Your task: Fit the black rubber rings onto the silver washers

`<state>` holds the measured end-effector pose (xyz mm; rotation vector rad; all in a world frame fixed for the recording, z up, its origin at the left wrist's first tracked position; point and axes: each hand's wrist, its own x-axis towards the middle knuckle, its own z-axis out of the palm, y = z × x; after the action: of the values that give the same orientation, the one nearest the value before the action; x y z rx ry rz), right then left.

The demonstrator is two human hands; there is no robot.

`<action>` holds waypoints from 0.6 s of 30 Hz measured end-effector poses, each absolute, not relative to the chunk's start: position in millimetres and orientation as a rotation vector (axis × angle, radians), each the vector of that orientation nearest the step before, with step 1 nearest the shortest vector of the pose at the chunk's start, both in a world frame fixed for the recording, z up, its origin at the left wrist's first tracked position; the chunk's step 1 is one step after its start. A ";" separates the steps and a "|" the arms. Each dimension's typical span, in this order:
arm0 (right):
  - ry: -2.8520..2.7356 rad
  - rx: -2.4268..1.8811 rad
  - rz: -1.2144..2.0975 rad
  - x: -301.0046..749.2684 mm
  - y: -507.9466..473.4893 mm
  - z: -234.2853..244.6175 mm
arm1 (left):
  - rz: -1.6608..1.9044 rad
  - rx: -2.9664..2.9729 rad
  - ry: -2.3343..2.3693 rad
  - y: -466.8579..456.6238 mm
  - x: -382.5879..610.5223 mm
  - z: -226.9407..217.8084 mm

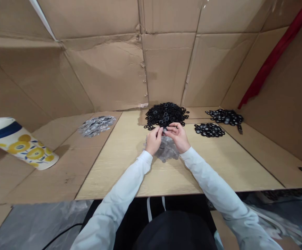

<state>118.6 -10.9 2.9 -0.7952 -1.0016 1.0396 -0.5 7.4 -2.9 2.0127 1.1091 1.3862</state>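
Both hands together at the middle of the desk [130, 173], low over the piles! Left hand [154, 140] curled, fingertips pinched in on a small dark washer [164, 130]; right hand [177, 136] coming in from the other side, fingers bent, tips meeting on that same little ring. Neither hand spread open, and how firm the grip, impossible to tell from up here. Directly beneath both palms, a heap of grey translucent washers [165, 150], touching the wrists' shadow. Just past the fingertips, a big mound of black rubber washers [165, 114], right at the far edge of the light wood. Off to the right, two smaller clusters: black rings with pale centres [209, 130] nearest the hands, another black batch [225, 117] farther back on the cardboard. Well over to the left, a scatter of silver washers [97, 125]. Beyond that, a paper cup with yellow flowers [18, 144] lying on its side. White sleeves [125, 184] running up both arms, cardboard walls [106, 69] all around, a red strap [273, 59] hanging at the right.
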 end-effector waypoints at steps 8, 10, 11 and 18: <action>-1.023 -0.856 0.948 126.4 -5.1 -0.2 | 1.242 1.932 0.988 7.0 1.7 -6.6; -1.066 -0.879 0.923 126.6 -5.5 0.2 | 1.241 1.906 0.980 8.4 1.1 -6.8; -1.091 -0.889 0.908 126.6 -5.8 0.4 | 1.239 1.894 0.970 9.2 0.7 -6.5; -1.152 -0.894 0.918 129.3 -5.1 1.3 | 1.290 1.799 0.977 10.3 -0.1 -1.6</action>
<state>129.3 -5.1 1.3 -0.8942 -1.1523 0.9180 -0.1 10.3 -1.6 1.7994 0.9771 1.2899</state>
